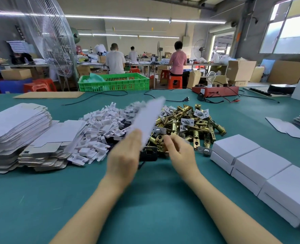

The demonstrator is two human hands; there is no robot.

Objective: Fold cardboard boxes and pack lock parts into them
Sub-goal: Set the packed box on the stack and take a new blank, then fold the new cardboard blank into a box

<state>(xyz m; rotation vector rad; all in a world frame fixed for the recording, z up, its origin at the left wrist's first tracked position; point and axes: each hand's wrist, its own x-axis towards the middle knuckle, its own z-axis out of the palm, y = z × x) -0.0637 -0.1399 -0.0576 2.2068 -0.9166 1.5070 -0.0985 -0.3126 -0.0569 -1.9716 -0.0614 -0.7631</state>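
Observation:
My left hand (123, 158) holds a flat white cardboard box blank (148, 118), blurred and raised over the table's middle. Just to its right, my right hand (180, 150) hovers with fingers loosely curled, holding nothing I can make out. Behind both hands lies a heap of brass lock latches (186, 124), and left of it a heap of white plastic inserts (100, 131). Stacks of flat box blanks (17, 131) sit at the left. Folded white boxes (261, 166) are lined up in two layers at the right. A small black part (149, 154) lies between my hands.
The green table mat (145, 199) is bare in front of me. At the far edge are a red tester box with a bulb (215, 89), black cables (110, 95), a cardboard sheet (48, 94) and more blanks (286, 127) at the right. People work at benches behind.

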